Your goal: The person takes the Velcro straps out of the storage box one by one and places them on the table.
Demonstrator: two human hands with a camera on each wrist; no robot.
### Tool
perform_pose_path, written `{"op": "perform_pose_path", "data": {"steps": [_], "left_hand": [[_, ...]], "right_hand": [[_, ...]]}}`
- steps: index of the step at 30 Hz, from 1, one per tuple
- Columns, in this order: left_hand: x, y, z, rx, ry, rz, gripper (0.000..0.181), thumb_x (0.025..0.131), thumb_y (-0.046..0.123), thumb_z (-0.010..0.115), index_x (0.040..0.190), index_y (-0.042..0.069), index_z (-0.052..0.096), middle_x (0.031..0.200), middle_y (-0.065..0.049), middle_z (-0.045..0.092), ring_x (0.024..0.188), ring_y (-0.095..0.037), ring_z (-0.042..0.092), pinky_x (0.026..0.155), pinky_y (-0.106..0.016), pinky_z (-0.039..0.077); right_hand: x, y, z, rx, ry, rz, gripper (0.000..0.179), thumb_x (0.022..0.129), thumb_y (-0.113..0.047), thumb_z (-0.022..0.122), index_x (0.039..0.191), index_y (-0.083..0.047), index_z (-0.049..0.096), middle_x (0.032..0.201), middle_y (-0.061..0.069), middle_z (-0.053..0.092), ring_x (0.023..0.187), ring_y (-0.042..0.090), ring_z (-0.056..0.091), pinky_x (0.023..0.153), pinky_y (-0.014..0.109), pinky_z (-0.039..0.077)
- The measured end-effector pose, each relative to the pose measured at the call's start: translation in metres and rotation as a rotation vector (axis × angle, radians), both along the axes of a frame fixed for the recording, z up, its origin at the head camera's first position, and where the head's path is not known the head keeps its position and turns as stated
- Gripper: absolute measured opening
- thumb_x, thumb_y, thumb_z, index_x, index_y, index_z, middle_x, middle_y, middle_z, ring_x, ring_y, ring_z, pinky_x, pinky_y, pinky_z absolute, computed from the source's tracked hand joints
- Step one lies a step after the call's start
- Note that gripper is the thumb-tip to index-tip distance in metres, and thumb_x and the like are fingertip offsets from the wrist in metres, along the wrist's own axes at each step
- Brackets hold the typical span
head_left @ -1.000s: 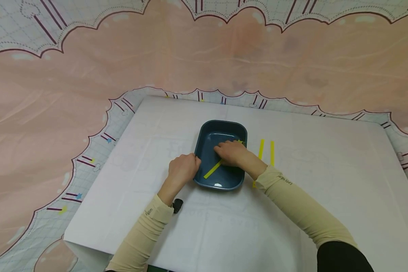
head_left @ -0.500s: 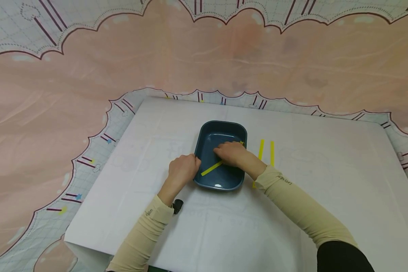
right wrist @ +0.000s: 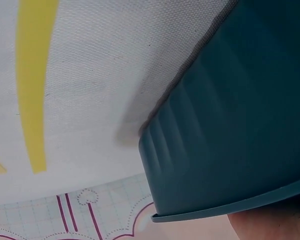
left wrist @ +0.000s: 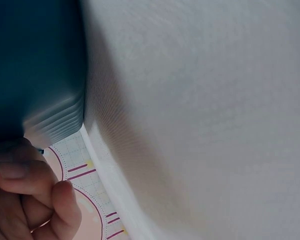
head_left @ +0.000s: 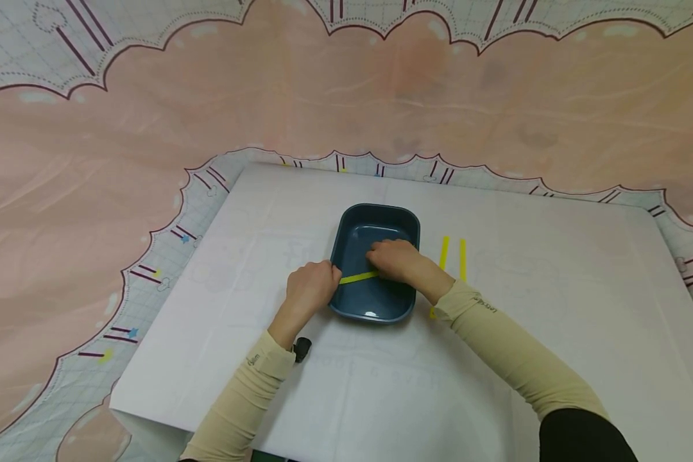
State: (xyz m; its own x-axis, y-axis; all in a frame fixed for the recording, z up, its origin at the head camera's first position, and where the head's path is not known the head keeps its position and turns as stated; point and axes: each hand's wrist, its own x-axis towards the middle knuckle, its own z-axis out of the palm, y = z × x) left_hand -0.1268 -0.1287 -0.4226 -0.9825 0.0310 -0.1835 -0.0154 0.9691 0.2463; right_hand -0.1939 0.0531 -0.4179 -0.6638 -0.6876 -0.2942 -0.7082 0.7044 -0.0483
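A dark blue-green rectangular basin (head_left: 375,308) sits on the white table, tilted in both wrist views only by the camera angle. My left hand (head_left: 312,285) grips its left rim, and the left wrist view shows curled fingers (left wrist: 27,177) right at the edge. Reaching in over the opposite rim, my right hand (head_left: 398,260) has its fingers bent down inside the basin. From beneath it a thin yellow strip (head_left: 358,277) runs left, its end close to my left hand. The right fingertips are hidden; in the right wrist view the basin's wall (right wrist: 200,150) covers them.
Two more yellow strips (head_left: 463,260) lie on the white-covered table (head_left: 554,289), to the right of the basin. A small black object (head_left: 303,350) shows at my left cuff. Patterned peach cloth (head_left: 352,96) stretches beyond the table's back edge.
The yellow strip's free end has swung upward, from the basin's lower left to beside my left hand. The yellow bit above my right hand has gone from sight. Both hands stay nearly still.
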Motion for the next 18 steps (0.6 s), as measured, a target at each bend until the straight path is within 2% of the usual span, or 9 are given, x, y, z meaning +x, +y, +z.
{"op": "perform_pose_path", "data": {"steps": [6, 12, 18], "left_hand": [[-0.0006, -0.0005, -0.0006, 0.001, -0.007, 0.005, 0.034, 0.099, 0.026, 0.044, 0.077, 0.006, 0.06, 0.064, -0.008, 0.055, 0.055, -0.024, 0.054, 0.049, -0.036, 0.042], [-0.0007, -0.0013, -0.0012, 0.008, -0.01, 0.002, 0.035, 0.099, 0.026, 0.044, 0.074, 0.007, 0.059, 0.063, -0.008, 0.054, 0.055, -0.024, 0.054, 0.05, -0.036, 0.041], [-0.0003, -0.0022, -0.0019, 0.009, 0.002, 0.002, 0.034, 0.098, 0.025, 0.044, 0.077, 0.005, 0.061, 0.065, -0.008, 0.055, 0.056, -0.023, 0.055, 0.051, -0.038, 0.044]], "right_hand": [[-0.0002, -0.0007, 0.0002, 0.02, -0.005, -0.001, 0.02, 0.092, -0.015, 0.066, 0.111, -0.008, 0.068, 0.105, 0.008, 0.064, 0.09, 0.022, 0.059, 0.079, 0.038, 0.051], [0.001, -0.0011, 0.0002, 0.005, -0.06, -0.022, 0.019, 0.095, -0.012, 0.061, 0.112, -0.006, 0.066, 0.104, 0.01, 0.064, 0.087, 0.021, 0.058, 0.079, 0.037, 0.052], [0.002, -0.0008, 0.0018, 0.04, -0.116, -0.021, 0.021, 0.097, -0.012, 0.059, 0.117, -0.006, 0.063, 0.109, 0.01, 0.063, 0.091, 0.022, 0.059, 0.084, 0.038, 0.052]]}}
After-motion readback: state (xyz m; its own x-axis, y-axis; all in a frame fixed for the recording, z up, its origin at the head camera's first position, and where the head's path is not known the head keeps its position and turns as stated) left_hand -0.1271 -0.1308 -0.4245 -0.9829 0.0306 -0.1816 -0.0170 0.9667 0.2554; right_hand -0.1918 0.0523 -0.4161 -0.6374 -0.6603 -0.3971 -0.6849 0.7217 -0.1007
